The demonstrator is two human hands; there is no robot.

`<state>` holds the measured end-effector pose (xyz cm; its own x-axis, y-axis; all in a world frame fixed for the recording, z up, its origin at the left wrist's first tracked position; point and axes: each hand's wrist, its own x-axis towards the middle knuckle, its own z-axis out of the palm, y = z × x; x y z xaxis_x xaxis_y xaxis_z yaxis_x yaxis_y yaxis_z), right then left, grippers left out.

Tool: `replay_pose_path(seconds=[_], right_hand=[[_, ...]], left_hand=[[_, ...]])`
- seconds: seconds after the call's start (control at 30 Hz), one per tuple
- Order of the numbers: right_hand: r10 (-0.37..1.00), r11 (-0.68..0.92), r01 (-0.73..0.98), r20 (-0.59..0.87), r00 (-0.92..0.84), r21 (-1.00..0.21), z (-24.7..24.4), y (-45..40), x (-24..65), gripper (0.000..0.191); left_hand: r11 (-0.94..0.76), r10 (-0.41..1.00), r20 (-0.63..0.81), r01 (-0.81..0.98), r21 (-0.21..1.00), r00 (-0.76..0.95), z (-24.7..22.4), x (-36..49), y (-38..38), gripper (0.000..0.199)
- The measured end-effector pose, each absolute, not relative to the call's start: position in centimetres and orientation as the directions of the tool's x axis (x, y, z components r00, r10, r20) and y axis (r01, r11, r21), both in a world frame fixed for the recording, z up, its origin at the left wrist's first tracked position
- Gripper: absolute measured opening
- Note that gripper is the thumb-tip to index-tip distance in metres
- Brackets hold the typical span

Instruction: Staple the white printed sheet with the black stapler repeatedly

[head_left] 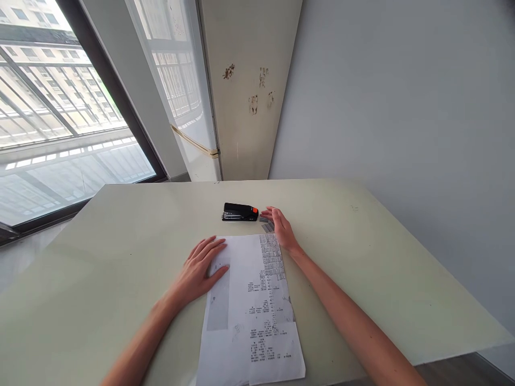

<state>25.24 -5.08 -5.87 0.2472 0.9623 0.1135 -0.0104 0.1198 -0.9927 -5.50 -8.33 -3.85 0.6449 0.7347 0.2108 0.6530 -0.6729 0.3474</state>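
Note:
Printed paper sheets [241, 300] lie overlapping on the table in front of me. My left hand [203, 268] rests flat on their upper left edge, with its fingers spread. Along the upper right edge of the paper runs a column of small grey marks or pieces [272, 257] in rows, too fine to tell which. Just beyond the paper sit a few grey strips [267, 226] that look like staples. My right hand [281, 225] is beside these strips, fingers stretched over them and thumb apart. A black stapler [240, 212] with an orange tip lies to the left of that hand.
The pale table [120, 257] stretches out to both sides. Behind its far edge stands a white refrigerator [245, 123] with worn patches. A grey wall [382, 107] closes the right side, and a glass window [60, 107] is on the left.

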Motion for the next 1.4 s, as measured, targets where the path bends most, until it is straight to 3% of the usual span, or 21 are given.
replay_pose_path(seconds=[0.43, 0.87, 1.4], right_hand=[[0.921, 0.113, -0.153, 0.046, 0.387, -0.982, -6.6, -11.0, 26.2, 0.051], [0.943, 0.09, -0.136, 0.041, 0.329, -0.987, -6.1, -11.4, 25.7, 0.046], [0.893, 0.114, -0.106, 0.055, 0.446, -0.988, -6.0, -11.8, 25.7, 0.04]], left_hand=[[-0.655, 0.75, 0.196, 0.668, 0.353, 0.632, -3.7, -5.4, -8.6, 0.056], [-0.652, 0.752, 0.194, 0.67, 0.353, 0.63, -3.4, -5.3, -8.5, 0.056], [-0.649, 0.755, 0.191, 0.673, 0.354, 0.628, -3.3, -5.3, -8.6, 0.056]])
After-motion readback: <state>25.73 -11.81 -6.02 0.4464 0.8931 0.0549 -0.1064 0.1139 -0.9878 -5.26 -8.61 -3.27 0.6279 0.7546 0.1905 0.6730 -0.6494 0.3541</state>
